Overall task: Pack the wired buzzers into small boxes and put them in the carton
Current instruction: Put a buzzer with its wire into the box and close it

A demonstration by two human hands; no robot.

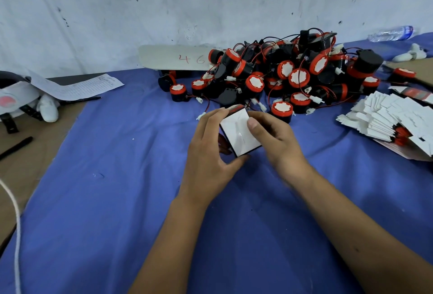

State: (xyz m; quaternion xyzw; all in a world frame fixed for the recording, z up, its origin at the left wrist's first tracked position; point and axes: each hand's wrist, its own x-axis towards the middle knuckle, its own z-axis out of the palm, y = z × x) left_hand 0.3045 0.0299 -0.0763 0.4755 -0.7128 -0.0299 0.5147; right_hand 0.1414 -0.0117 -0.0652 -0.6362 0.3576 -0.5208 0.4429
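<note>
Both hands, left hand [212,150] and right hand [274,139], pinch a small white cardboard box [239,134] over the blue-clothed counter [117,176]. Boxing step apparently underway; next, close flaps, then find the carton, which is not visible.

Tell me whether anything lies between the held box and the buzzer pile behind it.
Nothing visible does. Both hands, left hand and right hand, hold the small box just in front of the buzzer pile; only loose wires and connectors at the pile's edge lie between them.

Buzzer pile [288,75] behind; open cloth [105,200] left.
</note>
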